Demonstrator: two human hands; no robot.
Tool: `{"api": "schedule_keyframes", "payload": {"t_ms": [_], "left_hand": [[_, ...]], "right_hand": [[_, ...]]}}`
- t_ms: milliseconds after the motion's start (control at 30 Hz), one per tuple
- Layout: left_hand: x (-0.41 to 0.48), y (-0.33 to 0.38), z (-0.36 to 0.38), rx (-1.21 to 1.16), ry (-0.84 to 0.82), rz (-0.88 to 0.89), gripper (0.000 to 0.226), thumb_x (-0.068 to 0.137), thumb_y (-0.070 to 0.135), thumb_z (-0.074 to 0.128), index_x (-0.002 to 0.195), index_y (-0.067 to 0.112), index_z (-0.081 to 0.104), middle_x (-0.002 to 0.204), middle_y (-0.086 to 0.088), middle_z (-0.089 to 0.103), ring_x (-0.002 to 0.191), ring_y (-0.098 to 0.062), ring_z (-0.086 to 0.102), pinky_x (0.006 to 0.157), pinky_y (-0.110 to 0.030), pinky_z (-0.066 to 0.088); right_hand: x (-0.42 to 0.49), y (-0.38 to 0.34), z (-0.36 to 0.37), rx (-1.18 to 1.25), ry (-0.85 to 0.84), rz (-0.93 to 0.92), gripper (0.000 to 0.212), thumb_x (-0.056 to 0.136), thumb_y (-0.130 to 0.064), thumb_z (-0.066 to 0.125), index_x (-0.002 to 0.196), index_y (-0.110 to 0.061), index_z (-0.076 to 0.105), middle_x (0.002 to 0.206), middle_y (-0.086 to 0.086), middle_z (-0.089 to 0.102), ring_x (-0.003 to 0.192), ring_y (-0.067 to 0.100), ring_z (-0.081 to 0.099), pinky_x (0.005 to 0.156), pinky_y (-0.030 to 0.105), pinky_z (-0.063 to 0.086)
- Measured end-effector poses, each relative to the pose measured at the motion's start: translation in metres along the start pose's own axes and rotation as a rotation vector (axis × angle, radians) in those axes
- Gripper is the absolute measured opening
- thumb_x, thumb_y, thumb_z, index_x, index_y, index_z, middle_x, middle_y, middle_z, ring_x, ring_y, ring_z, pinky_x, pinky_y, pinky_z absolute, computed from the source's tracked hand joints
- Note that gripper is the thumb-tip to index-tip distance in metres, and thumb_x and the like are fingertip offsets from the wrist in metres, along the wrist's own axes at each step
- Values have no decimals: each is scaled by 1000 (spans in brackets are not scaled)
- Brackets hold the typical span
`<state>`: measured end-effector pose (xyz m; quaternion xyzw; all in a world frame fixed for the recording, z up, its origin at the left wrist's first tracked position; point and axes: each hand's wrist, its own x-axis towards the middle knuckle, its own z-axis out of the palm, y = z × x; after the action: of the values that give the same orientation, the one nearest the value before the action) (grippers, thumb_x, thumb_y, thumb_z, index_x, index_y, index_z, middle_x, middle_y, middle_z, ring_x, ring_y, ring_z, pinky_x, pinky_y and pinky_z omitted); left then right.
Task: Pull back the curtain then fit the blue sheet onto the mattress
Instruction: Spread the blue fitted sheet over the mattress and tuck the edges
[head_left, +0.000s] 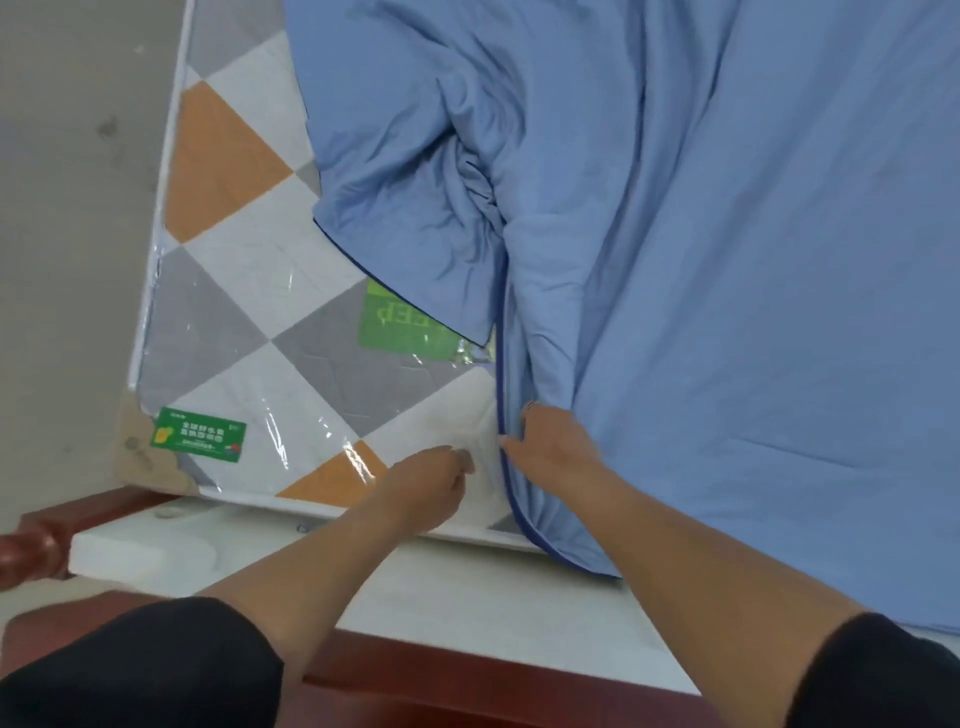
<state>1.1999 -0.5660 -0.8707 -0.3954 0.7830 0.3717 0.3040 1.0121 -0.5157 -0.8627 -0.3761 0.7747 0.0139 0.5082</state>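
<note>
The blue sheet (753, 260) lies over the right side of the mattress (249, 270), smooth at the right and bunched into deep folds near the top middle. The left of the mattress is bare, a quilted diamond pattern of grey, white and orange under clear plastic wrap. Grey concrete floor (67, 208) runs along its left side. The mattress sits on a white base (467, 587) inside a reddish-brown wooden bed frame (467, 670).

The right hand (556, 441) grips the sheet at its dark-blue piped edge (501, 364) near the mattress's front edge, thumb on top and fingers tucked under the cloth. The left hand (428, 486) is just beside it over the bare mattress, fingers loosely curled; motion blur leaves it unclear whether it holds anything.

One green label (197, 434) is at the front left corner, and another (395, 322) is partly under the sheet.
</note>
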Motion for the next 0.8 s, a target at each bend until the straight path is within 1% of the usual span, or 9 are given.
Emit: {"api": "schedule_keyframes", "payload": {"t_ms": [100,200,333,433,500,567,667,733,800], "left_hand": [[14,-17,-22,-78,95,102,32,95,21,47,124,23,61,124,1,61,113,-21,59,94,-37,50],[12,-32,-41,-171,188,239,33,94,12,47,122,19,64,124,3,59,110,-20,59,94,-37,49],[6,-43,-67,-95,394,457,43,84,-1,54,122,15,67,125,-3,61,110,-30,60,85,-44,55],[17,-38,-87,134,469,483,61,81,1,57,138,21,57,145,-6,51,126,-33,53,99,-48,48],[29,-31,-101,334,505,561,60,82,7,53,139,27,56,151,-6,46,137,-30,44,108,-46,39],[47,-24,-113,584,465,689,46,86,12,45,124,25,67,137,-5,58,135,-28,48,114,-48,33],[67,-16,-133,861,197,730,40,90,14,39,119,21,65,106,0,66,111,-26,59,115,-43,30],[73,-17,-145,870,80,710,30,93,24,45,120,20,58,101,0,64,100,-26,60,97,-39,43],[70,-21,-160,864,65,728,26,93,37,48,111,21,56,88,2,61,82,-25,62,74,-38,48]], "right_hand": [[28,-19,25,-86,199,119,52,90,-39,59,132,-13,44,131,13,48,122,36,50,89,46,49],[43,-28,40,-39,375,257,33,91,-11,44,123,-8,50,127,17,51,122,37,47,88,47,48],[32,-43,38,227,286,229,7,88,-12,48,94,-14,47,99,11,59,96,34,58,74,33,43],[3,-57,37,266,150,45,15,88,-13,54,82,-17,40,75,-2,50,70,23,50,59,27,36],[-13,-62,33,373,59,-32,20,85,-10,54,73,-17,39,66,-4,48,58,13,45,48,16,34],[-21,-61,26,466,-41,-29,14,80,-10,55,73,-15,43,65,-3,51,53,7,45,45,13,35],[-28,-51,22,491,-82,-2,15,73,-19,58,77,-18,44,65,-6,49,54,9,44,51,21,36],[-27,-38,27,353,-28,38,18,71,-21,60,78,-22,44,67,-7,52,56,13,48,52,25,36],[-25,-22,32,197,36,91,15,72,-18,58,77,-25,46,70,-5,56,63,18,54,52,28,37]]}}
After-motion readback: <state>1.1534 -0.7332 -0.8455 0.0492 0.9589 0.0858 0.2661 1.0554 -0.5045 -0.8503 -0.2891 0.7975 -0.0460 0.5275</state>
